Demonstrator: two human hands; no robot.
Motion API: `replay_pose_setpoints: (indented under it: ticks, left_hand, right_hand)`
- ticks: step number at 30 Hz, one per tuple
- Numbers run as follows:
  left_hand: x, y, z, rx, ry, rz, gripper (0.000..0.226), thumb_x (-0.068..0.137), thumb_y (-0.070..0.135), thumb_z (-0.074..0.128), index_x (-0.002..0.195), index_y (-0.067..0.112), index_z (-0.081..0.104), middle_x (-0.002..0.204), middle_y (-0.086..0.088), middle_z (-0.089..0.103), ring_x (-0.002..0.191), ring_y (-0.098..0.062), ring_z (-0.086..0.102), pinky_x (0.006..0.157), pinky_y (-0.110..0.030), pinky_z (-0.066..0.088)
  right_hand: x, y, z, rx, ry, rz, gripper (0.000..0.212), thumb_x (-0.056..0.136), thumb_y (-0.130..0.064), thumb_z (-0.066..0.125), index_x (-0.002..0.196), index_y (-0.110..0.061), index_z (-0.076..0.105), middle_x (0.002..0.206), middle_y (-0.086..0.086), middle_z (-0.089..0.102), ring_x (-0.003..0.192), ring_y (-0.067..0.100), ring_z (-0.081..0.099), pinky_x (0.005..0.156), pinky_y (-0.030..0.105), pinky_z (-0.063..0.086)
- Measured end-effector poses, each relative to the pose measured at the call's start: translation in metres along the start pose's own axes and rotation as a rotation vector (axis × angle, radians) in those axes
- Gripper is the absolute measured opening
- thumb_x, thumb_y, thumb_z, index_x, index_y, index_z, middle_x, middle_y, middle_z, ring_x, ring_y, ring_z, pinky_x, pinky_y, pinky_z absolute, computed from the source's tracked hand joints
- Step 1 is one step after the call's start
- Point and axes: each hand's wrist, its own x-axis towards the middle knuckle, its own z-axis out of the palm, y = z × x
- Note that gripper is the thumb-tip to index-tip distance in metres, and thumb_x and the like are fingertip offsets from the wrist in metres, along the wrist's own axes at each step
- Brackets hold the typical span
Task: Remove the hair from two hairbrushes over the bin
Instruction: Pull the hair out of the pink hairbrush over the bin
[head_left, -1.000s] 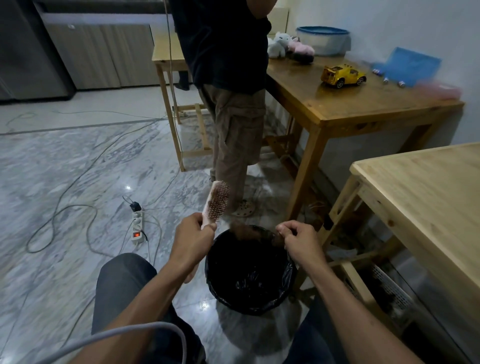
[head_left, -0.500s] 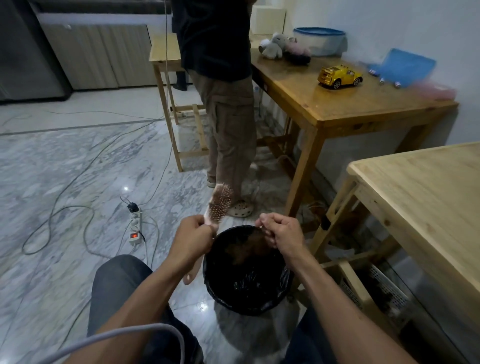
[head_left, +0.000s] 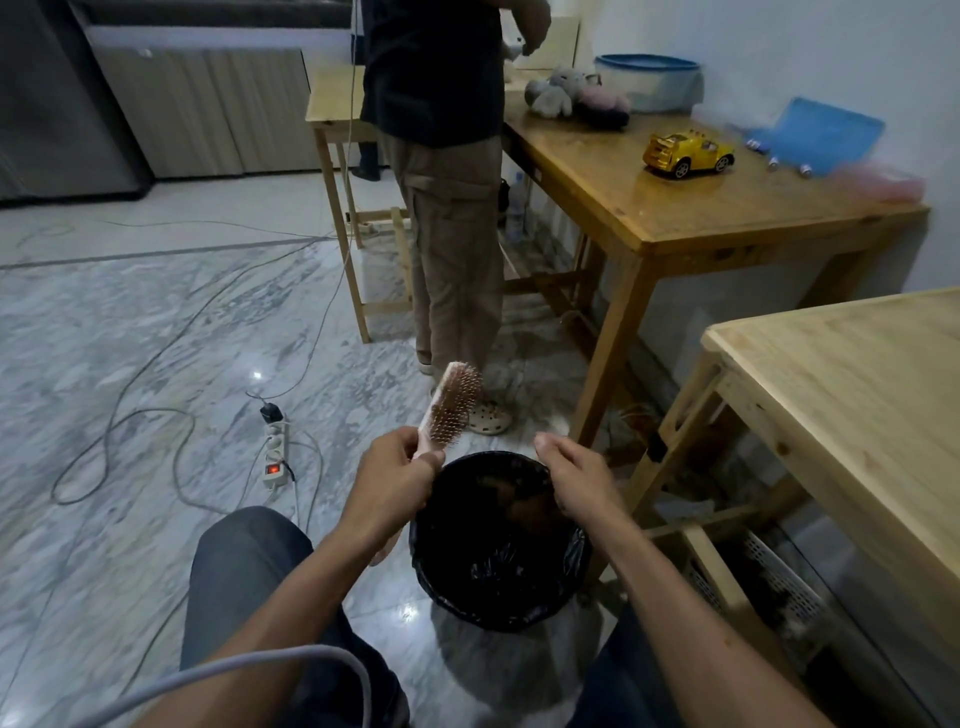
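Observation:
My left hand grips a pink hairbrush by its handle, held upright at the left rim of the bin with the bristles facing right. The round bin lined with a black bag stands on the floor between my knees. A brownish clump of hair lies inside it. My right hand hovers over the bin's far right rim with the fingers loosely apart and nothing visible in them. Only one hairbrush is in view.
A person in khaki trousers stands just beyond the bin beside a wooden table with a yellow toy car. A light wooden table is at my right. A power strip and cables lie on the marble floor at the left.
My right hand, which pinched a tuft of hair over the bin, has opened its fingers and the hair now lies in the bin. The brush stays in my left hand.

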Motion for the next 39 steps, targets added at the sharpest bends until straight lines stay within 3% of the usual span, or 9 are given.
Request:
replay_pose_setpoints:
  ticks: [2, 4, 7, 13, 20, 25, 28, 35, 39]
  left_hand:
    - [-0.001, 0.005, 0.002, 0.090, -0.042, 0.087, 0.007, 0.087, 0.021, 0.062, 0.083, 0.016, 0.065, 0.067, -0.001, 0.060, 0.059, -0.019, 0.056, 0.057, -0.041, 0.048]
    - [-0.002, 0.010, 0.005, 0.212, -0.069, 0.161, 0.005, 0.089, 0.020, 0.062, 0.086, 0.018, 0.065, 0.068, 0.001, 0.060, 0.059, -0.017, 0.055, 0.056, -0.038, 0.046]
    - [-0.005, 0.019, 0.010, 0.361, -0.073, 0.253, 0.002, 0.090, 0.016, 0.064, 0.090, 0.015, 0.066, 0.069, 0.003, 0.060, 0.059, -0.010, 0.051, 0.052, -0.029, 0.034]
    - [-0.003, 0.018, 0.008, 0.334, -0.032, 0.175, 0.007, 0.091, 0.014, 0.063, 0.084, 0.013, 0.063, 0.067, 0.000, 0.057, 0.059, -0.015, 0.049, 0.053, -0.032, 0.033]
    - [0.000, 0.009, -0.003, 0.250, -0.041, 0.113, 0.008, 0.090, 0.017, 0.062, 0.082, 0.017, 0.062, 0.070, -0.004, 0.061, 0.059, -0.021, 0.055, 0.056, -0.047, 0.049]
    - [-0.009, 0.012, 0.008, 0.351, -0.115, 0.158, 0.003, 0.090, 0.017, 0.063, 0.090, 0.016, 0.066, 0.076, -0.002, 0.066, 0.065, -0.017, 0.058, 0.055, -0.030, 0.038]
    - [-0.012, 0.012, 0.010, 0.182, -0.140, 0.047, 0.006, 0.086, 0.013, 0.063, 0.085, 0.014, 0.069, 0.067, 0.001, 0.065, 0.056, -0.013, 0.056, 0.052, -0.027, 0.039]
    - [-0.005, 0.004, 0.011, -0.158, -0.113, -0.240, 0.040, 0.082, -0.003, 0.060, 0.047, 0.016, 0.058, 0.061, -0.013, 0.050, 0.053, -0.022, 0.043, 0.049, -0.033, 0.030]
    - [0.009, -0.006, -0.004, -0.335, 0.048, -0.370, 0.020, 0.087, -0.005, 0.055, 0.069, 0.004, 0.052, 0.069, -0.016, 0.046, 0.052, -0.022, 0.037, 0.050, -0.034, 0.029]
  right_hand:
    - [0.000, -0.004, 0.000, 0.028, 0.014, -0.017, 0.045, 0.098, -0.058, 0.051, 0.137, -0.040, 0.061, 0.084, -0.018, 0.057, 0.084, 0.011, 0.053, 0.076, 0.030, 0.044]
    - [0.000, -0.011, 0.000, 0.121, -0.010, -0.038, 0.036, 0.101, -0.058, 0.047, 0.135, -0.049, 0.053, 0.100, -0.014, 0.069, 0.073, 0.013, 0.055, 0.061, 0.026, 0.045]
    - [0.002, -0.019, 0.002, 0.301, -0.149, -0.065, 0.033, 0.102, -0.051, 0.049, 0.119, -0.031, 0.068, 0.113, -0.006, 0.078, 0.052, 0.011, 0.053, 0.048, 0.025, 0.041]
    - [-0.002, -0.016, 0.006, 0.312, -0.054, -0.067, 0.024, 0.101, -0.022, 0.065, 0.083, -0.013, 0.079, 0.058, -0.004, 0.056, 0.048, 0.007, 0.043, 0.045, 0.018, 0.036]
    - [-0.005, -0.017, 0.000, 0.276, 0.021, -0.051, 0.021, 0.101, -0.022, 0.063, 0.088, -0.019, 0.079, 0.075, -0.001, 0.070, 0.055, 0.008, 0.054, 0.050, 0.020, 0.044]
    - [0.001, -0.031, 0.011, 0.306, -0.024, -0.063, 0.017, 0.093, -0.034, 0.074, 0.096, -0.017, 0.077, 0.073, -0.008, 0.077, 0.057, 0.007, 0.063, 0.051, 0.019, 0.051]
    - [0.002, -0.032, 0.014, 0.312, 0.032, -0.038, 0.012, 0.093, -0.022, 0.075, 0.085, -0.013, 0.075, 0.055, -0.008, 0.068, 0.050, 0.004, 0.056, 0.046, 0.013, 0.045]
    - [0.002, -0.028, 0.017, 0.312, 0.056, -0.034, 0.021, 0.100, -0.021, 0.065, 0.081, -0.014, 0.071, 0.065, 0.000, 0.062, 0.061, 0.013, 0.054, 0.055, 0.025, 0.045]
    - [0.000, -0.027, 0.003, 0.405, 0.105, -0.038, 0.028, 0.103, -0.016, 0.059, 0.075, -0.011, 0.063, 0.064, -0.001, 0.056, 0.054, 0.009, 0.049, 0.049, 0.021, 0.042]
